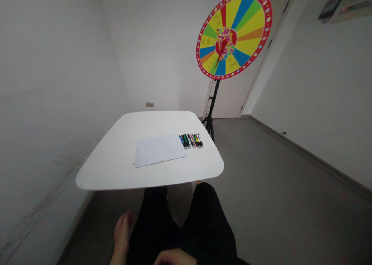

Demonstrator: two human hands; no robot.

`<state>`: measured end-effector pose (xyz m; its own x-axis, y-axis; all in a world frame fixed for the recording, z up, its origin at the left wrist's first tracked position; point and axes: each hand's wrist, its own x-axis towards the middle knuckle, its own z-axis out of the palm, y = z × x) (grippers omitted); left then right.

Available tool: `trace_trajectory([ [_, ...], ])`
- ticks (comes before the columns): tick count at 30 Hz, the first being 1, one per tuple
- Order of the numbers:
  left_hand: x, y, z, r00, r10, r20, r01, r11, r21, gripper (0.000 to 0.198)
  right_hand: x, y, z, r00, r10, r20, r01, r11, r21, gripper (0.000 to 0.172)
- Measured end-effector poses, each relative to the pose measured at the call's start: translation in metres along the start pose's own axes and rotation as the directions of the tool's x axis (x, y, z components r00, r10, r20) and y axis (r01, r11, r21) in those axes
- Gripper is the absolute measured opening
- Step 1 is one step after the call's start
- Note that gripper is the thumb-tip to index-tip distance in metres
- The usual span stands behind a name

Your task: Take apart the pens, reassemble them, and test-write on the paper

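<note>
My left hand (pixel 123 227) hangs beside my left thigh, below the table's front edge. Its fingers are loosely bent and hold nothing that I can see. At the bottom edge of the view, my right hand (pixel 176 257) rests over my lap, cut off by the frame, with its fingers mostly hidden. Both hands are apart from the things on the table. White paper sheets (pixel 159 150) lie on the white table (pixel 110 172), with faint writing along their left and top edges. Right of the paper, several pens (pixel 191 141) in different colours lie side by side in a row.
A colourful prize wheel (pixel 247 36) stands on a black tripod (pixel 213 98) behind the table's right side, in front of a door (pixel 229 98). A wall (pixel 52 102) rises close on the left. Grey floor (pixel 276 187) extends to the right.
</note>
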<state>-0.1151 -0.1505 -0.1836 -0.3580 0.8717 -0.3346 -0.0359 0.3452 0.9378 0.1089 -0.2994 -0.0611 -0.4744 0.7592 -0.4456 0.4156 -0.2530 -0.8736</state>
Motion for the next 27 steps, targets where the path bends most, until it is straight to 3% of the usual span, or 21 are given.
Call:
trace_trajectory([
  [5, -0.023, 0.029, -0.003, 0.973, 0.205, 0.103, -0.217, 0.969, 0.120, 0.047, -0.027, -0.005, -0.010, 0.993, -0.023, -0.115, 0.032, 0.997, 0.077, 0.015],
  [8, -0.036, 0.063, 0.001, 0.919, 0.371, 0.132, -0.392, 0.899, 0.198, 0.045, -0.037, -0.028, -0.033, 0.966, -0.170, -0.196, 0.169, 0.985, -0.020, 0.021],
  [10, -0.042, 0.093, 0.007, 0.850, 0.505, 0.150, -0.526, 0.821, 0.222, 0.040, -0.040, -0.041, -0.062, 0.888, -0.312, -0.337, 0.263, 0.947, -0.184, 0.020],
  [12, -0.041, 0.126, 0.017, 0.758, 0.634, 0.151, -0.648, 0.709, 0.276, 0.034, -0.039, -0.044, -0.101, 0.764, -0.426, -0.485, 0.266, 0.892, -0.365, 0.024],
  [14, -0.031, 0.157, 0.030, 0.667, 0.730, 0.151, -0.734, 0.608, 0.304, 0.032, -0.033, -0.038, -0.144, 0.655, -0.517, -0.551, 0.204, 0.823, -0.530, 0.025],
  [16, -0.013, 0.182, 0.045, 0.584, 0.775, 0.240, -0.802, 0.505, 0.319, 0.033, -0.023, -0.026, -0.185, 0.550, -0.576, -0.605, 0.123, 0.772, -0.624, 0.024],
  [18, 0.011, 0.197, 0.059, 0.498, 0.788, 0.362, -0.856, 0.378, 0.353, 0.039, -0.011, -0.013, -0.219, 0.466, -0.585, -0.664, -0.003, 0.749, -0.663, 0.025],
  [19, 0.022, 0.201, 0.066, 0.475, 0.779, 0.410, -0.865, 0.325, 0.383, 0.048, -0.004, -0.007, -0.231, 0.444, -0.575, -0.687, -0.074, 0.741, -0.668, 0.027],
  [21, 0.044, 0.203, 0.076, 0.499, 0.721, 0.481, -0.841, 0.269, 0.470, 0.067, 0.009, -0.001, -0.248, 0.437, -0.570, -0.696, -0.186, 0.700, -0.689, 0.030],
  [24, 0.066, 0.200, 0.084, 0.551, 0.618, 0.561, -0.799, 0.198, 0.567, 0.085, 0.025, -0.003, -0.254, 0.515, -0.574, -0.637, -0.243, 0.615, -0.751, 0.035],
  [27, 0.077, 0.200, 0.086, 0.520, 0.571, 0.635, -0.817, 0.113, 0.566, 0.084, 0.036, -0.010, -0.251, 0.563, -0.557, -0.610, -0.289, 0.559, -0.777, 0.039],
])
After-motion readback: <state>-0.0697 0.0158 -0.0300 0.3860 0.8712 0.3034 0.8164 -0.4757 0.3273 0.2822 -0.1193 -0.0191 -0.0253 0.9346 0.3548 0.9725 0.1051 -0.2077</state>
